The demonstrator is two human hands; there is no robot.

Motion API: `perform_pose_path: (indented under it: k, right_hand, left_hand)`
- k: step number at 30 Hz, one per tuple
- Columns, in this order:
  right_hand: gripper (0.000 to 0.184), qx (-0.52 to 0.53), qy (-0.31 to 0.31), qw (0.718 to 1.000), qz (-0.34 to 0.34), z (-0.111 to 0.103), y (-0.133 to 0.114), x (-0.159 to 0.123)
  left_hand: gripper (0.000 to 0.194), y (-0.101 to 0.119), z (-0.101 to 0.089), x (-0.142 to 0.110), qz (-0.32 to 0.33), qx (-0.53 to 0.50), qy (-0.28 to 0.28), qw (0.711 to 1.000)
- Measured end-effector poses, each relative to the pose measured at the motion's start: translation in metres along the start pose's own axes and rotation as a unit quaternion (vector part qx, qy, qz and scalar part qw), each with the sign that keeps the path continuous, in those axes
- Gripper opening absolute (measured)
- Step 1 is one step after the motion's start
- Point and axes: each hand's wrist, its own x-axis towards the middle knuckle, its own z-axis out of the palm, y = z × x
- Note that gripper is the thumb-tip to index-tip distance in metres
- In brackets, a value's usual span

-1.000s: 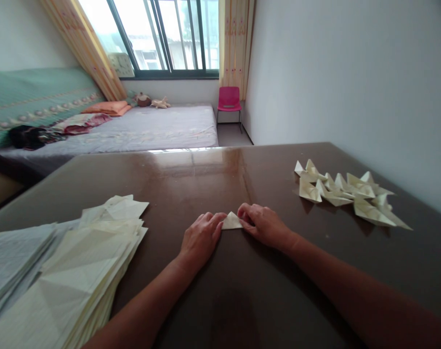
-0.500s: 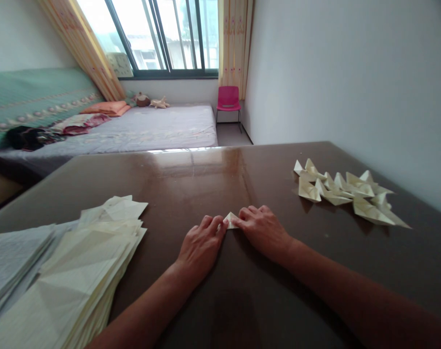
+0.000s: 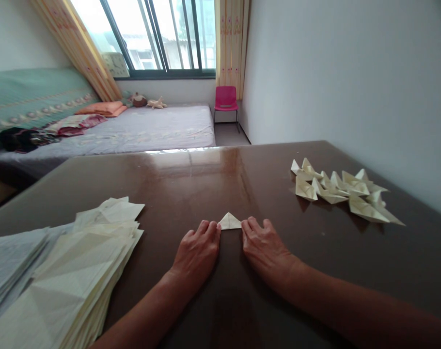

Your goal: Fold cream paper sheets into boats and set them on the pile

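Observation:
A small folded paper triangle (image 3: 229, 222) lies on the brown table, its point facing away from me. My left hand (image 3: 197, 247) is closed at its left corner, the fingertips touching the paper. At the right corner, my right hand (image 3: 263, 248) has its fingers bent together and pressed on the paper's edge. Both thumbs are mostly hidden. To the right stands a group of folded paper boats (image 3: 337, 189). On the left lies a stack of creased cream paper sheets (image 3: 78, 261).
Beside the cream sheets, a pile of greyish printed paper (image 3: 13, 261) sits at the table's left. The glossy brown table (image 3: 177, 186) reaches toward a bed (image 3: 169, 123) and a pink chair (image 3: 226, 99). A white wall (image 3: 337, 77) runs along the right.
My hands closed in over the triangle's middle, then moved apart to its two corners, so more of the paper shows. My right hand has turned, its back now facing up. The view shifted slightly.

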Motion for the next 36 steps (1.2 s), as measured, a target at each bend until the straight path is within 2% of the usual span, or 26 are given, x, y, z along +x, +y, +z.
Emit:
perform_pose_path:
  k: [4, 8, 12, 15, 17, 20, 24, 32, 34, 36]
  right_hand:
    - [0.022, 0.038, -0.008, 0.999, -0.007, -0.003, 0.008, 0.006]
    - [0.015, 0.156, 0.038, 0.987, 0.017, 0.006, 0.037, 0.023]
    - [0.023, 0.344, 0.103, 0.930, 0.073, 0.024, 0.056, 0.037]
    - [0.033, 0.431, 0.099, 0.895, 0.057, 0.034, 0.057, 0.041]
    - [0.038, 0.452, 0.087, 0.887, 0.035, 0.036, 0.055, 0.041]
    - [0.034, 0.456, 0.091, 0.885, 0.014, 0.032, 0.052, 0.039]
    - [0.026, 0.431, 0.102, 0.897, 0.009, 0.028, 0.050, 0.037]
    - [0.020, 0.393, 0.070, 0.917, -0.009, 0.032, 0.047, 0.035]
    - [0.025, 0.417, 0.073, 0.906, -0.002, 0.032, 0.048, 0.036]
    - [0.031, 0.482, 0.072, 0.873, 0.011, 0.032, 0.049, 0.038]
  left_hand:
    - [0.033, -0.003, 0.003, -0.001, -0.009, -0.034, 0.015, 0.999]
    - [0.030, -0.011, 0.012, -0.001, -0.041, -0.120, 0.069, 0.990]
    - [0.025, -0.014, 0.017, 0.001, -0.077, -0.181, 0.097, 0.976]
    - [0.021, -0.013, 0.017, 0.002, -0.089, -0.204, 0.093, 0.971]
    - [0.020, -0.013, 0.017, 0.002, -0.092, -0.210, 0.089, 0.969]
    - [0.019, -0.013, 0.017, 0.002, -0.090, -0.211, 0.083, 0.970]
    - [0.018, -0.013, 0.016, 0.002, -0.087, -0.213, 0.082, 0.970]
    - [0.020, -0.014, 0.018, 0.002, -0.101, -0.227, 0.088, 0.965]
    - [0.021, -0.015, 0.020, 0.003, -0.110, -0.250, 0.101, 0.957]
    - [0.024, -0.016, 0.023, 0.004, -0.123, -0.311, 0.124, 0.934]
